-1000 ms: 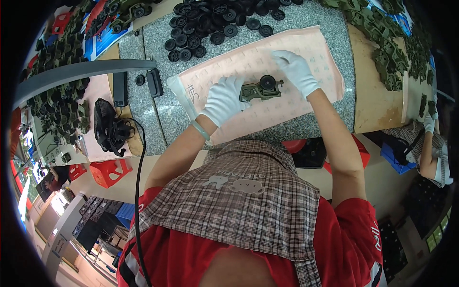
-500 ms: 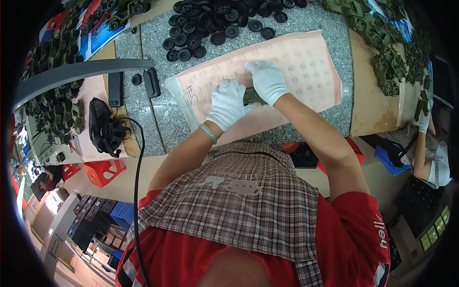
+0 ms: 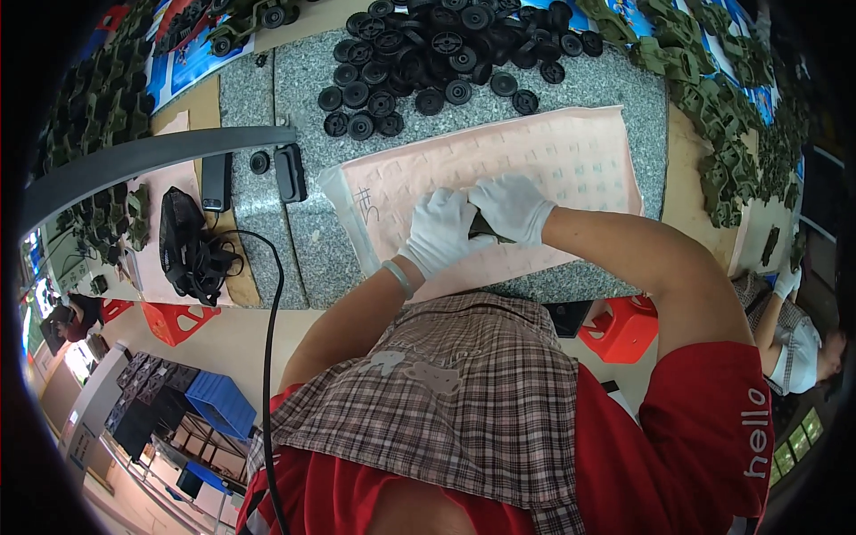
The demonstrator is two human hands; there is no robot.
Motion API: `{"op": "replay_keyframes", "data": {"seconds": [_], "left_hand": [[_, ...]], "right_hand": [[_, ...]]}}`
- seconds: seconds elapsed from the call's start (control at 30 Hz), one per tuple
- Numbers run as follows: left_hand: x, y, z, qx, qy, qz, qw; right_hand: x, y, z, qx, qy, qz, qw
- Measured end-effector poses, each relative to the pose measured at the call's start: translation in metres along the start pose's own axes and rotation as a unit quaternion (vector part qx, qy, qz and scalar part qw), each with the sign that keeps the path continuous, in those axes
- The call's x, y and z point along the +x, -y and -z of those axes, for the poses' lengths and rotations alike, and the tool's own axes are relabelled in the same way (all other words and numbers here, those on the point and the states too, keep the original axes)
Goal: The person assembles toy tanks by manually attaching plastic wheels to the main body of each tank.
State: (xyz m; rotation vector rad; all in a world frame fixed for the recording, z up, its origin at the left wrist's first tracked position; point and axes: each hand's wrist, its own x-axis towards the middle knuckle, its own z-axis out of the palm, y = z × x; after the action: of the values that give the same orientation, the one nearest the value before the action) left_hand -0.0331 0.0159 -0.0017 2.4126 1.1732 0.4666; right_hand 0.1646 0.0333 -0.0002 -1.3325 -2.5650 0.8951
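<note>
White gloves cover both of my hands, which meet over a pale pink sheet [image 3: 571, 152] spread on the table. Between them sits a dark green plastic part [image 3: 481, 226], mostly covered by the gloves. My left hand [image 3: 440, 230] is wrapped round its left side, thumb along the near edge. With curled fingers, my right hand [image 3: 515, 209] grips the part from the right and the top. The two hands touch at the fingertips. Whether anything smaller is pinched there is hidden.
A heap of black toy wheels [image 3: 446, 43] lies beyond the sheet. Green toy vehicle parts [image 3: 704, 107] pile up at right. On the left are a grey curved arm [image 3: 160, 152], a black case [image 3: 290, 173] and a cable [image 3: 278, 294]. Another person [image 3: 798, 330] works at far right.
My right hand has come down from beyond the part and closed onto it beside my left hand. The green part is now more covered. The whole view has shifted slightly.
</note>
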Motion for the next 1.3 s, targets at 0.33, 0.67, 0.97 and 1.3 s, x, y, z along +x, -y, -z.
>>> {"op": "replay_keyframes", "data": {"seconds": [0.33,0.67,0.97,1.3], "left_hand": [[0.009,0.001,0.007,-0.007,0.038,-0.011,0.999],[0.015,0.029,0.024,-0.163,0.153,0.295,0.929],[0.029,0.046,0.039,0.001,0.101,0.183,0.978],[-0.044,0.036,0.031,0.136,0.011,-0.025,0.990]], "right_hand": [[0.005,0.000,-0.015,0.012,-0.071,-0.185,0.980],[0.055,-0.056,0.057,-0.090,-0.259,-0.346,0.897],[0.047,-0.120,0.054,-0.124,-0.222,-0.320,0.913],[-0.058,-0.072,-0.005,0.065,-0.244,-0.368,0.895]]}}
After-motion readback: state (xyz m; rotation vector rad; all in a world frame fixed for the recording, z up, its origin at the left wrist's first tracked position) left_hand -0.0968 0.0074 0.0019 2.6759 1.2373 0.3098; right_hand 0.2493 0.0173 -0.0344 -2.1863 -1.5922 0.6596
